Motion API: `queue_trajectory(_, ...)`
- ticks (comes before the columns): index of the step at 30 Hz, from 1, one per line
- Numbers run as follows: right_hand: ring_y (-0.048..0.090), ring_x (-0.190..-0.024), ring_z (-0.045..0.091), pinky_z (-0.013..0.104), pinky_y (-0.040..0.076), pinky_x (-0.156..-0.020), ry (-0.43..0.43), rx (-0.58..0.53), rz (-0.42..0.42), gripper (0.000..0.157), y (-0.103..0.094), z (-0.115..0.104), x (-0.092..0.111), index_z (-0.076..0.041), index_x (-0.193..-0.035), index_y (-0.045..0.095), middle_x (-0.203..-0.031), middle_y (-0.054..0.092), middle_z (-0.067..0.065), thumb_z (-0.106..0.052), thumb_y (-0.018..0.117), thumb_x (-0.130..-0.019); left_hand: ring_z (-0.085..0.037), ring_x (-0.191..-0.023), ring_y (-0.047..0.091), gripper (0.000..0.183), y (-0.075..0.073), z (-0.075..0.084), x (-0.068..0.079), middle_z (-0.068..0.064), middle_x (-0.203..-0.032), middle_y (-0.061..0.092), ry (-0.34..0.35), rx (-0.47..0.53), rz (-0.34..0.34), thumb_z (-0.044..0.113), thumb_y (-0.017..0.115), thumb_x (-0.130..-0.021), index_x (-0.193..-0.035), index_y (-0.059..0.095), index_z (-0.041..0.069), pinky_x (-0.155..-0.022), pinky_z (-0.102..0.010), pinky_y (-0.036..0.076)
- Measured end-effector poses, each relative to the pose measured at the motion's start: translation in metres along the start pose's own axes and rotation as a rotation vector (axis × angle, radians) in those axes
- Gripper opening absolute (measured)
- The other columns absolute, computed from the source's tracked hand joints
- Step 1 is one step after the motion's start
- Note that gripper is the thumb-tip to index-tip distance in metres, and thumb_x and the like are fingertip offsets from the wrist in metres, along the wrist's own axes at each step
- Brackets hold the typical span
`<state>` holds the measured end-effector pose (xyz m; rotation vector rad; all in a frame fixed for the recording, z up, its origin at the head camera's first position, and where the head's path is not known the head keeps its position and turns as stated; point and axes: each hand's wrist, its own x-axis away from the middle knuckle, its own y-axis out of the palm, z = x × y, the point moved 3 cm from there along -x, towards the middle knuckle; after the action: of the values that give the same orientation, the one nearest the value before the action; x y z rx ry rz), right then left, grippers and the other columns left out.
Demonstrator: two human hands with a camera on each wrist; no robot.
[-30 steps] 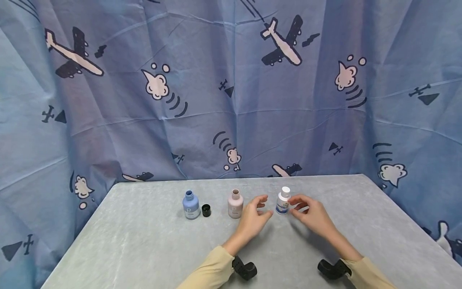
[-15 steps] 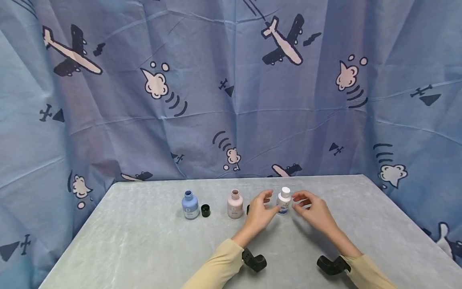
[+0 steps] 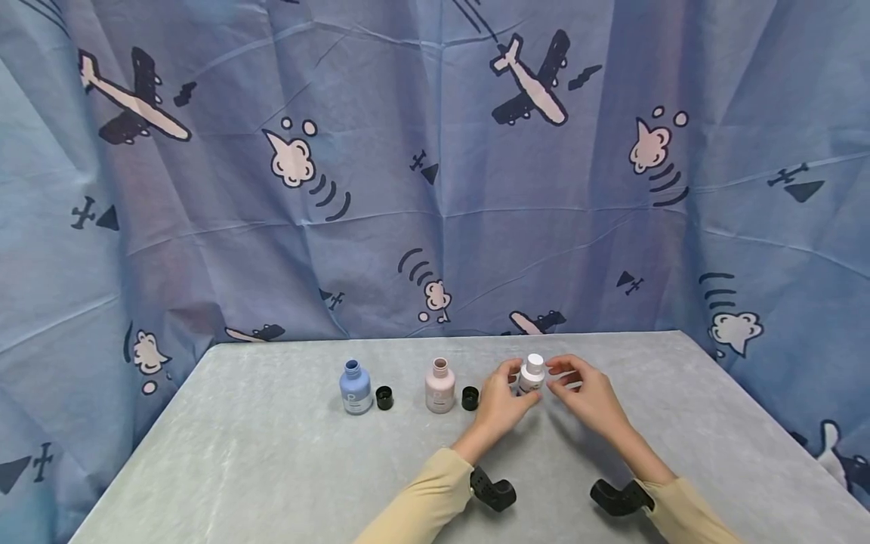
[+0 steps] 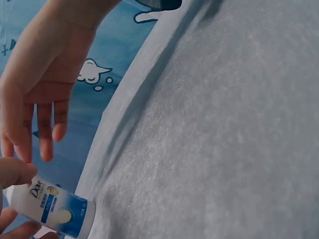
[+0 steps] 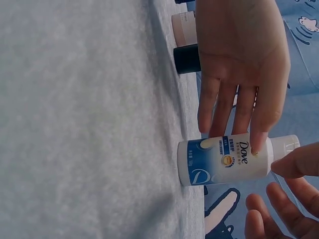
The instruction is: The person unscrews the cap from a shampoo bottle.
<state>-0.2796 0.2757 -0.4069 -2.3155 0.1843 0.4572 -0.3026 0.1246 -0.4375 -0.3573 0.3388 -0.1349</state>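
A small white bottle [image 3: 532,375] with a white cap and blue label stands upright on the grey table [image 3: 272,468], right of centre. My left hand [image 3: 506,393] holds its body between thumb and fingers; the left wrist view shows the thumb [image 4: 12,172] on the bottle [image 4: 55,211]. My right hand [image 3: 586,394] hovers just right of the cap with loosely bent fingers. In the right wrist view its thumb [image 5: 296,162] is at the cap of the bottle [image 5: 224,162]; whether it touches is unclear.
Left of the hands stand an uncapped pink bottle [image 3: 439,386] with a black cap [image 3: 470,398] beside it, and an uncapped blue bottle [image 3: 356,387] with its own black cap [image 3: 384,397]. A blue aeroplane-print curtain [image 3: 435,189] hangs behind the table.
My left hand moved right from beside the pink bottle and took hold of the white bottle, uncovering the black cap. The right hand stayed by the bottle's cap.
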Motion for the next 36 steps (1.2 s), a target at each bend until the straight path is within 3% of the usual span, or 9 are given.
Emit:
queue_trajectory(10, 0.064, -0.084, 0.02, 0.02, 0.049, -0.067, 0.015, -0.029, -0.004, 0.028, 0.0, -0.003, 0.003, -0.003, -0.113, 0.062, -0.103, 0.068, 0.016, -0.005, 0.068, -0.085, -0.022, -0.101, 0.065, 0.053, 0.01, -0.007, 0.0, -0.013, -0.113, 0.068, 0.013, 0.004, 0.044, 0.01, 0.077, -0.074, -0.122, 0.058, 0.002, -0.082, -0.023, 0.05)
queue_trajectory(18, 0.065, -0.086, 0.021, 0.02, 0.05, -0.068, 0.013, -0.059, 0.006, 0.031, -0.001, -0.004, 0.003, -0.002, -0.115, 0.061, -0.104, 0.068, 0.017, -0.005, 0.069, -0.085, -0.02, -0.096, 0.067, 0.041, 0.012, -0.009, 0.003, -0.011, -0.106, 0.07, 0.015, 0.023, 0.086, 0.008, 0.073, -0.077, -0.116, 0.06, 0.003, -0.079, -0.021, 0.049)
queue_trajectory(27, 0.064, -0.085, 0.019, 0.022, 0.052, -0.069, -0.013, -0.06, 0.013, 0.033, 0.001, -0.005, 0.004, -0.002, -0.116, 0.06, -0.104, 0.067, 0.017, -0.005, 0.069, -0.084, -0.016, -0.086, 0.064, 0.04, 0.012, -0.012, 0.004, -0.01, -0.096, 0.07, 0.023, 0.026, 0.12, 0.009, 0.076, -0.075, -0.112, 0.06, 0.004, -0.072, -0.018, 0.046)
queue_trajectory(36, 0.065, -0.087, 0.023, 0.021, 0.052, -0.069, -0.018, -0.056, 0.022, 0.033, 0.002, -0.007, 0.003, -0.001, -0.116, 0.06, -0.104, 0.067, 0.017, -0.005, 0.069, -0.084, -0.01, -0.079, 0.058, 0.04, 0.011, -0.012, 0.005, -0.008, -0.091, 0.068, 0.024, -0.012, 0.087, 0.016, 0.078, -0.076, -0.11, 0.058, 0.008, -0.068, -0.016, 0.041)
